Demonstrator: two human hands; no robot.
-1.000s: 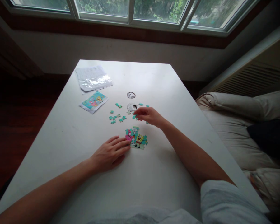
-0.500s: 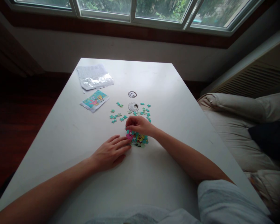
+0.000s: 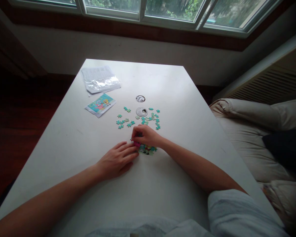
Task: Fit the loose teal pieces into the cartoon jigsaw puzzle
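A small, partly joined cartoon jigsaw [image 3: 148, 148] lies on the white table [image 3: 162, 82], mostly covered by my right hand [image 3: 145, 135]. That hand is curled in a pinch over the puzzle's upper left part; the piece in its fingers is too small to make out. My left hand [image 3: 117, 160] lies flat on the table with fingers stretched out, its fingertips against the puzzle's left edge. Several loose teal pieces [image 3: 124, 123] are scattered just beyond the hands.
A cartoon picture card [image 3: 100, 104] and a clear plastic bag on paper [image 3: 100, 81] lie at the table's far left. Two round cable holes [image 3: 141, 112] sit in the tabletop. A cushioned seat [image 3: 256, 131] stands to the right, with windows beyond.
My right hand drew back from the loose pieces and came down onto the joined puzzle's upper left. The left hand stayed put.
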